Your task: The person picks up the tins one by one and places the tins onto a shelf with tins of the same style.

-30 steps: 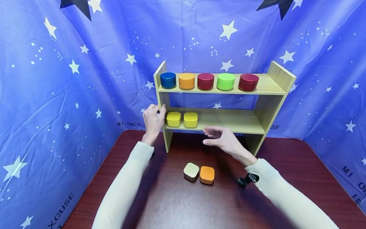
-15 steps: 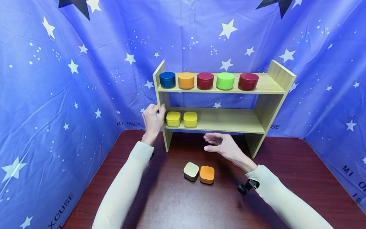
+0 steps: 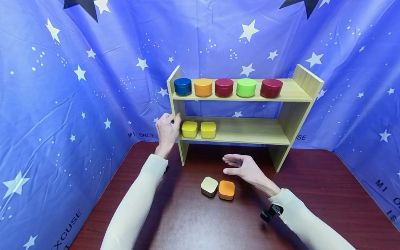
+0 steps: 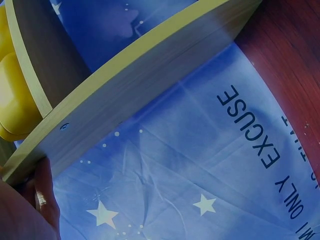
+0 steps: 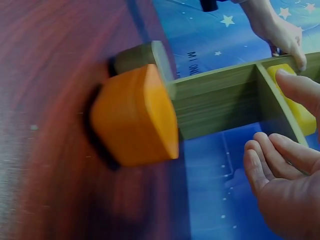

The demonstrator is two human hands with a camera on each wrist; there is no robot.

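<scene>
My left hand grips the left side panel of a small wooden shelf, its thumb on the inner face and fingers around the outside. Above the table, my right hand hovers with fingers apart and nothing between them. Just in front of it on the table lie an orange square tin and a cream square tin, side by side. On the lower shelf, beside my left thumb, stand two yellow square tins, the left one and the right one. In the right wrist view the orange tin looms large and blurred.
Along the upper shelf stand round tins: blue, orange, red, green and another red. A blue star-patterned cloth hangs around the dark red table.
My right hand has come down and back from the lower shelf's front edge toward the two tins on the table. My left hand stays on the side panel.
</scene>
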